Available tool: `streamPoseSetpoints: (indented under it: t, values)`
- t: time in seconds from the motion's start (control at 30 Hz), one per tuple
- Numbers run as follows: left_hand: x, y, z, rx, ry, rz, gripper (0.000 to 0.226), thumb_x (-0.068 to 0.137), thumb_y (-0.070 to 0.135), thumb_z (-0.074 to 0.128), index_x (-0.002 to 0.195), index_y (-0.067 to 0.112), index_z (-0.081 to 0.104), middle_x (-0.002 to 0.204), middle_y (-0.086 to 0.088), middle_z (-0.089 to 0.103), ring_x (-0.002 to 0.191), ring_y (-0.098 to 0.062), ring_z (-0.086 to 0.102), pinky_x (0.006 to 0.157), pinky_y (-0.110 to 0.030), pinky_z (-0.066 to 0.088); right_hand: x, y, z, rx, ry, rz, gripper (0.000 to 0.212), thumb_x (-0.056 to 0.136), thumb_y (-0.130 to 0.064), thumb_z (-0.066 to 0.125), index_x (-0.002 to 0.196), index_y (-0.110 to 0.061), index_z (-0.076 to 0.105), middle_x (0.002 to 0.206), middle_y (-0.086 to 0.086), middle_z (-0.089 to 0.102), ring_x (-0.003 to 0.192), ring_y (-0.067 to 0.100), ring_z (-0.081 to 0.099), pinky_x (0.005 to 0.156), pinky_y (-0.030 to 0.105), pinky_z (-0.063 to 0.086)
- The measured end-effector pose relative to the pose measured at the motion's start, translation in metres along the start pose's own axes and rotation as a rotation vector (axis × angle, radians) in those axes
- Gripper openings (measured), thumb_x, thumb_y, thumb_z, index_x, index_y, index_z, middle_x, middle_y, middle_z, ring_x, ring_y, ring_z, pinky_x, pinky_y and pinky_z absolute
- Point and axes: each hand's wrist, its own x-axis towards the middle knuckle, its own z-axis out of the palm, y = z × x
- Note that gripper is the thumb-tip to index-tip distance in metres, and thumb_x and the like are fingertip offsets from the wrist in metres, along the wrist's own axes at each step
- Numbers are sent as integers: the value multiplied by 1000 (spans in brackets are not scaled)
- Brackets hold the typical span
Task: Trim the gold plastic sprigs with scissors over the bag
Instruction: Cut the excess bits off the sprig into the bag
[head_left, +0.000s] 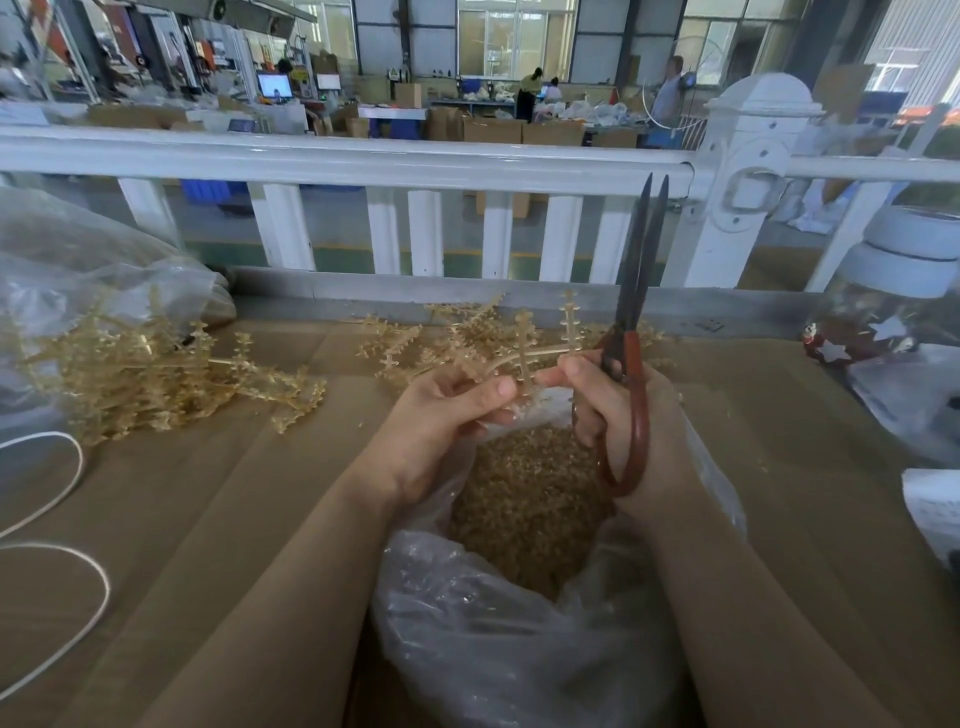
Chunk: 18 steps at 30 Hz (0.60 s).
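Head cam view: both hands sit right above the open bag (519, 649) of gold clippings. Left hand (441, 410) pinches a gold sprig (524, 358) by its stem, and right hand (623, 415) grips the scissors (636, 322), blades pointing up and nearly closed, while its fingertips touch the sprig too. Looks like a between-cuts regrip. Next up, I'd guess: tip the blades down onto a branch so the offcut drops into the bag.

- White cord (78, 525) loops on the brown surface (208, 493) at left.
- White railing (343, 158) runs behind.
- Star-patterned jar (878, 317) stands at right.
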Motion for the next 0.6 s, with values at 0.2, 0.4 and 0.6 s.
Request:
streamPoseSetpoints:
  t: [0.2,0.4,0.6]
  values:
    - [-3,-4,8,-193,-130,67,4,74,5,76,71,9,76,94,-10,74,101,-27,64,99,-37,50,-1,-2,1,-2,-35,-25,27,97,-18,62,100,8,70,48,-12,54,43,9,38,44,19,33]
    - [-1,-4,6,-180,-33,105,6,73,1,73,73,7,75,72,-10,67,79,-23,60,86,-30,54,0,-4,6,-41,-4,16,16,92,-20,70,96,-5,71,69,-6,73,67,4,67,76,22,53]
    - [3,-2,-1,-175,183,182,17,72,16,74,85,5,71,76,-3,74,71,-11,68,69,-21,55,2,7,8,-197,63,-108,43,73,-64,75,89,-25,66,81,-13,71,78,4,67,70,12,51]
